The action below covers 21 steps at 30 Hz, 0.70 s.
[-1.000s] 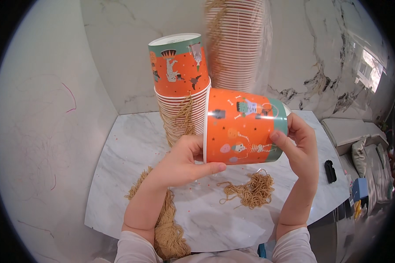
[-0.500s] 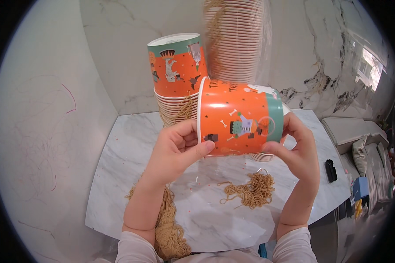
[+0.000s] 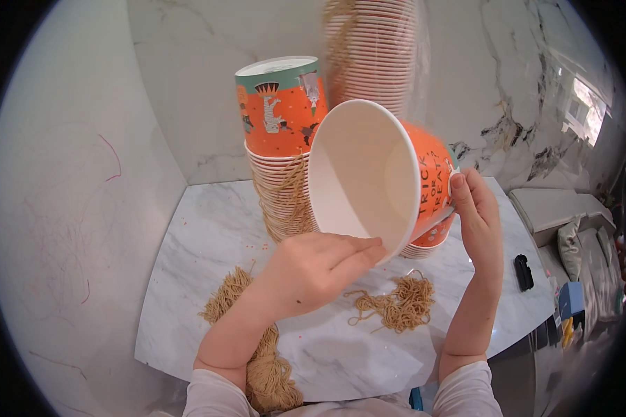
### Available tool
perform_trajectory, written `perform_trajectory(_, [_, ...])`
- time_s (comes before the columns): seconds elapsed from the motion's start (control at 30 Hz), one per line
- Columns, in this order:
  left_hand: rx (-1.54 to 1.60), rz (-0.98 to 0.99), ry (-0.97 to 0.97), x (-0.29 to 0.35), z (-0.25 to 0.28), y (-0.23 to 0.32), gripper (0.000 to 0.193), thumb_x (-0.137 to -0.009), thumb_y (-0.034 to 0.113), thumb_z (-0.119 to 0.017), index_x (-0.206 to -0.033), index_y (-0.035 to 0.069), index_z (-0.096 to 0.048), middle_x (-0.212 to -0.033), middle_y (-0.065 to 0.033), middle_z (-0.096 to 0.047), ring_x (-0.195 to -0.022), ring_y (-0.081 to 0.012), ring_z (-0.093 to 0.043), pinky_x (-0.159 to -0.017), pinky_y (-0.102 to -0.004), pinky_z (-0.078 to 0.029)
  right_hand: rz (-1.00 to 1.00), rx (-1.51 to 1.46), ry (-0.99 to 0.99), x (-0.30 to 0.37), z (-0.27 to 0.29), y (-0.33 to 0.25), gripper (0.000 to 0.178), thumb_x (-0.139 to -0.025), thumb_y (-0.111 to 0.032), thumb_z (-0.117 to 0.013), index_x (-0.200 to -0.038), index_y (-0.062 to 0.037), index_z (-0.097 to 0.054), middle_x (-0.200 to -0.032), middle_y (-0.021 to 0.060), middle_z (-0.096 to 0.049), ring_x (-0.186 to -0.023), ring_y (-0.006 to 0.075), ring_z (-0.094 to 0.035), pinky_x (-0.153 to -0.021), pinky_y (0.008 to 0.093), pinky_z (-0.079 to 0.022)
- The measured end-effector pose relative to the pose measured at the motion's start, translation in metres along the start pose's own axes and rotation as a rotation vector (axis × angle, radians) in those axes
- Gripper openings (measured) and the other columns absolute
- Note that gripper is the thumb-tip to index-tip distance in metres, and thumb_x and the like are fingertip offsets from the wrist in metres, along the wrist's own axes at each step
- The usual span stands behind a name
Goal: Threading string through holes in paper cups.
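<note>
A large paper cup, orange and green outside with Halloween figures and white inside, is held tilted with its open mouth toward me. My left hand grips the lower rim, fingers laid across it; its thumb is hidden. Near the base, my right hand pinches the cup's printed side, thumb in front. Behind it on the left stands a stack of similar cups, upside down, with tan yarn hanging down its side. A small heap of loose tan yarn lies below the held cup.
A taller stack of nested cups in clear plastic rises at the back, and further cups show behind the held one. A tan yarn bundle lies under my left forearm. A black object rests near the right edge of the marbled table.
The cup has turned so that its mouth faces me instead of its printed side. My left hand has rolled over at the rim; my right hand has shifted its grip near the base.
</note>
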<state>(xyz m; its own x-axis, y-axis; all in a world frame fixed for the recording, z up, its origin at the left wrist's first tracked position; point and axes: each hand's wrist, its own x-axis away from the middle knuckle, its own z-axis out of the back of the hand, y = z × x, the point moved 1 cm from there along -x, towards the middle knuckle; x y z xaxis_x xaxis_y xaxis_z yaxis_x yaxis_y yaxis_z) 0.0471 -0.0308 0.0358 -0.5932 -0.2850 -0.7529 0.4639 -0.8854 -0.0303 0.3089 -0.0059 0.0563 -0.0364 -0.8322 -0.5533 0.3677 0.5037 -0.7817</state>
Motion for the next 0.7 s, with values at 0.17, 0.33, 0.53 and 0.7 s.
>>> perform_trajectory(0.17, [-0.063,-0.083,0.033,-0.002,0.005,0.011,0.052,-0.077,0.008,-0.068,-0.128,0.005,-0.066,-0.098,-0.0029,-0.074,-0.083,-0.0185,-0.072,-0.070,-0.0303,-0.059,-0.055,0.033,-0.049,-0.002,-0.004,0.006,0.049,-0.109,-0.045,-0.049,-0.093,0.0000,-0.062,-0.082,0.0020,-0.063,-0.066,0.0087,-0.055,-0.060,0.0251,-0.046])
perform_trajectory(0.33, [-0.058,-0.100,0.035,-0.002,0.004,0.016,0.054,-0.077,0.009,-0.068,-0.131,0.004,-0.065,-0.093,-0.0030,-0.073,-0.081,-0.0184,-0.072,-0.069,-0.0304,-0.058,-0.135,0.057,-0.088,-0.002,-0.007,0.009,0.051,-0.108,-0.046,-0.049,-0.091,0.0001,-0.061,-0.080,0.0026,-0.062,-0.066,0.0096,-0.056,-0.059,0.0262,-0.046])
perform_trajectory(0.53, [0.107,-0.002,0.023,-0.001,0.002,0.007,0.053,-0.076,0.007,-0.072,-0.130,0.007,-0.066,-0.087,-0.0053,-0.072,-0.078,-0.0210,-0.072,-0.065,-0.0331,-0.057,0.000,-0.041,-0.024,-0.007,-0.005,0.019,0.042,-0.107,-0.041,-0.054,-0.094,-0.0011,-0.059,-0.082,0.0008,-0.061,-0.076,0.0073,-0.057,-0.059,0.0260,-0.045])
perform_trajectory(0.7, [0.335,0.246,-0.018,0.004,-0.004,0.002,0.040,-0.079,0.005,-0.073,-0.119,0.005,-0.071,-0.084,-0.0088,-0.070,-0.076,-0.0241,-0.071,-0.063,-0.0338,-0.055,0.093,-0.248,0.072,0.000,-0.012,-0.001,0.028,-0.102,-0.025,-0.066,-0.107,-0.0003,-0.054,-0.092,0.0027,-0.064,-0.081,0.0074,-0.062,-0.066,0.0243,-0.051])
